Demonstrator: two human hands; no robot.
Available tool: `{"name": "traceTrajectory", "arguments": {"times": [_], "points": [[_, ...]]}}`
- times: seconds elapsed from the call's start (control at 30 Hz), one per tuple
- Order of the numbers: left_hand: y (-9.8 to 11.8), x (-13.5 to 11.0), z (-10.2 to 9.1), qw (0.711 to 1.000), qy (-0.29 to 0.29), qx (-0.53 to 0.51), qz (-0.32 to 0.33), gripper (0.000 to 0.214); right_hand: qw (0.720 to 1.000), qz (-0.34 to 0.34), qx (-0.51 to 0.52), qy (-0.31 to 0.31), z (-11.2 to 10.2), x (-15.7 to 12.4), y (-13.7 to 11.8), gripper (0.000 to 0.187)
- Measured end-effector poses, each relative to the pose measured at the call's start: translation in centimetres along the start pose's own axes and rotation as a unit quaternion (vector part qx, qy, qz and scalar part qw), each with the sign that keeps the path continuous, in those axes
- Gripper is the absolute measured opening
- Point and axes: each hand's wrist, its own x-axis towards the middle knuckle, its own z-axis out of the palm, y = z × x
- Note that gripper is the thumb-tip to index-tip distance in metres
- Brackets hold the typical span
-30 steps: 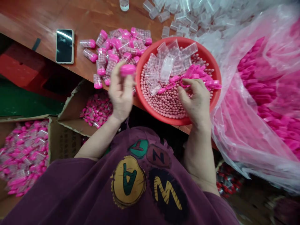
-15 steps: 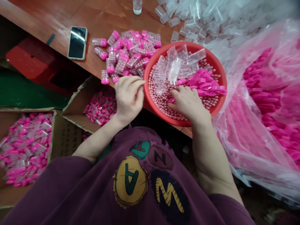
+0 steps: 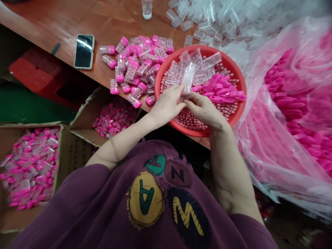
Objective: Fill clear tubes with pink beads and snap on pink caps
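Note:
Over the red bowl (image 3: 240,112) my hands meet. My left hand (image 3: 167,105) is closed, its fingertips on a clear plastic tube (image 3: 184,97) that shows only in part. My right hand (image 3: 206,109) touches the same spot with bent, pinched fingers; what it holds is hidden. Under them small pink beads (image 3: 192,121) fill the bowl. On the beads lie several empty clear tubes (image 3: 190,74) and a heap of pink caps (image 3: 220,90). Left of the bowl, bead-filled tubes with pink caps (image 3: 132,69) are piled on the wooden table (image 3: 109,20).
A phone (image 3: 84,52) and a clear cup (image 3: 147,9) are on the table. Clear tubes (image 3: 207,26) are heaped behind the bowl. At right, a plastic bag (image 3: 259,124) holds pink caps. Cardboard boxes (image 3: 74,148) of filled tubes stand at lower left.
My left hand has moved right, from the table edge beside the filled tubes to over the bowl, meeting my right hand. More capped tubes show where it was. The pink cap at my right fingers is now hidden.

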Motion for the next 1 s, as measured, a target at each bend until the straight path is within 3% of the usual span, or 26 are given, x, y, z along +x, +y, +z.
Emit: {"name": "traceTrajectory", "arguments": {"times": [0.13, 0.23, 0.37, 0.47, 0.67, 0.77, 0.93, 1.0], "points": [[1.3, 0.8, 0.0, 0.997, -0.034, 0.047, 0.043, 0.040, 0.999, -0.005, 0.003, -0.031, -0.7, -1.1, 0.4, 0.039], [1.9, 1.1, -1.0, 0.992, -0.051, 0.091, 0.065, 0.044, 0.989, -0.029, -0.143, -0.007, -0.9, -1.3, 0.9, 0.047], [2.1, 1.7, -1.5, 0.969, -0.136, 0.197, 0.068, 0.041, 0.907, 0.025, -0.418, -0.053, -0.8, -1.9, 1.0, 0.046], [2.4, 2.4, 0.2, 0.945, -0.201, 0.244, 0.089, 0.045, 0.869, 0.076, -0.488, -0.022, -1.4, -3.1, 1.0, 0.041], [3.8, 4.2, 5.2, 0.913, -0.303, 0.239, 0.133, 0.047, 0.906, 0.068, -0.384, 0.166, -3.3, -4.8, 2.9, 0.036], [3.5, 5.4, 6.3, 0.920, -0.328, 0.180, 0.116, 0.041, 0.930, 0.032, -0.276, 0.243, -3.7, -4.8, 4.2, 0.032], [1.8, 6.7, 6.1, 0.958, -0.270, -0.069, 0.070, 0.027, 0.936, 0.015, -0.143, 0.320, -4.1, -4.6, 5.5, 0.037], [1.5, 6.3, 5.6, 0.950, -0.227, -0.211, 0.043, 0.029, 0.935, 0.000, -0.121, 0.335, -4.2, -4.6, 6.0, 0.038]]}}
